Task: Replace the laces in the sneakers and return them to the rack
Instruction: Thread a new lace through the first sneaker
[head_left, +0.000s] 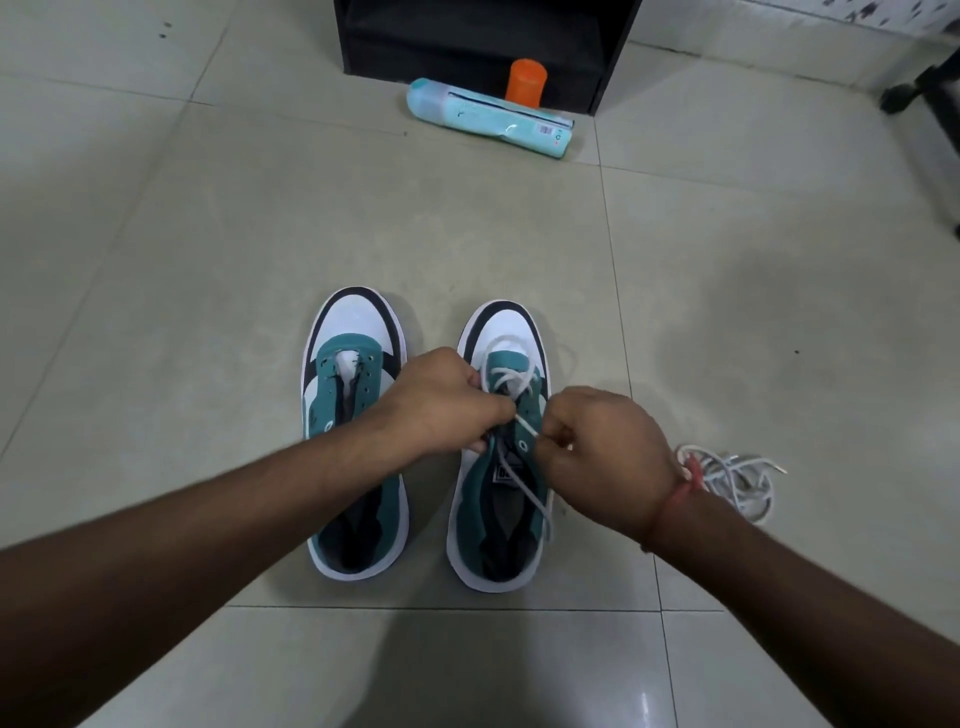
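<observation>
Item: pair of teal, white and black low-top sneakers, standing side by side on a pale tiled floor (208, 234), toes pointing away from the wearer of the camera.

Landmark: the right sneaker (501, 545), part-laced.

- White flat lace (506, 376): threaded through the lower eyelets of the right sneaker, with a loose loop lying over the toe cap. Judged soft, limp and very light; it will slip through an eyelet unless held taut. Best taken near its tip, where it is stiffest.
- Left hand (441, 397): over the inner side of the right sneaker, fingers curled; it appears to pinch the lace and steady the eyelet row.
- Right hand (602, 457): over the outer side of the right sneaker, fingers curled, pinching a lace end drawn tight.
- Left sneaker (356, 441): just left of the right sneaker, eyelets bare, tongue exposed. Light and semi-stiff; best lifted by the heel collar.
- Loose bundle of white laces (737, 480): on the floor to the right of the right sneaker, behind the right wrist.
- Black rack (483, 36): well beyond the right sneaker's toe.
- Pale blue flat packet (488, 117) and orange cylinder (526, 80): lying at the foot of the rack.

Not determinable: which eyelet is being threaded, as both hands cover the upper eyelets; the fingertips are hidden; the rack's shelves are cut off by the top edge.
</observation>
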